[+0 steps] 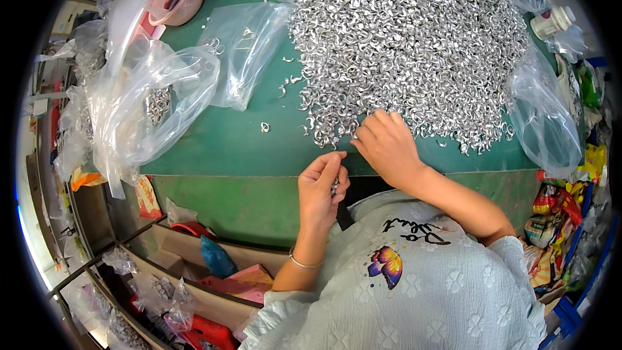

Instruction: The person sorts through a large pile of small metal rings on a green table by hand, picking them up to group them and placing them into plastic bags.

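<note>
A broad heap of small, curved silver metal pieces (408,52) covers much of the green tabletop (259,149). My left hand (321,185) is closed just off the table's near edge, with silver pieces showing in its curled fingers. Its thumb and forefinger press together at the top; whether a piece sits between those tips is hard to see. At the heap's near edge, my right hand (389,149) has its fingers bent and its thumb close to the forefinger. A silver bit shows at those fingertips, partly hidden. The two hands are a short way apart.
Clear plastic bags (155,110) lie on the left, some holding metal pieces. A pink basket (181,0) stands at the back left, a white bottle (552,23) at the back right. A few loose pieces (265,127) lie left of the heap. Below is an open drawer (188,253).
</note>
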A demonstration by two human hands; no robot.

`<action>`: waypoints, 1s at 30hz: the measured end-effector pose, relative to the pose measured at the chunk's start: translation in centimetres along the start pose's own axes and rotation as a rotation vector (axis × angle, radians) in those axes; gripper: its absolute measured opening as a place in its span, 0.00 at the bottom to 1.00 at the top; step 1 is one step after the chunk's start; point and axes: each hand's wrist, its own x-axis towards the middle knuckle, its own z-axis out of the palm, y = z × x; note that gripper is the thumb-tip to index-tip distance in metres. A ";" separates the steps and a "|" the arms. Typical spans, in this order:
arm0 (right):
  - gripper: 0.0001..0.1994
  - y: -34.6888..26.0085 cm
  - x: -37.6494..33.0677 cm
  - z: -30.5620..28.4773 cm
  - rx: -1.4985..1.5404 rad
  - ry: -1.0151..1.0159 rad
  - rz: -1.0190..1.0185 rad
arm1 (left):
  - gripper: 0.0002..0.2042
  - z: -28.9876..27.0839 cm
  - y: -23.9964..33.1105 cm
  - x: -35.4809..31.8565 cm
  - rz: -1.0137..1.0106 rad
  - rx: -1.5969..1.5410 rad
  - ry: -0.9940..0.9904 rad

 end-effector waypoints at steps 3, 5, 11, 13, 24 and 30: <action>0.03 0.7 0.0 -1.4 0.441 0.127 0.143 | 0.10 -0.3 0.1 -0.1 -0.004 -0.002 -0.026; 0.04 1.5 -0.8 -2.5 0.843 0.029 0.438 | 0.08 -0.4 0.0 0.0 0.007 -0.001 -0.038; 0.06 4.6 -0.7 -3.6 2.009 -0.090 0.799 | 0.07 0.2 0.5 1.1 0.616 0.792 0.171; 0.08 4.2 -0.2 -3.2 1.145 0.023 0.599 | 0.08 0.2 1.3 2.1 0.801 1.053 0.278; 0.03 3.1 1.4 -2.3 0.089 0.152 0.279 | 0.04 0.1 2.0 3.4 0.747 1.117 0.248; 0.08 2.8 4.4 -2.1 0.123 0.161 0.197 | 0.02 0.2 2.4 3.6 0.523 0.740 0.119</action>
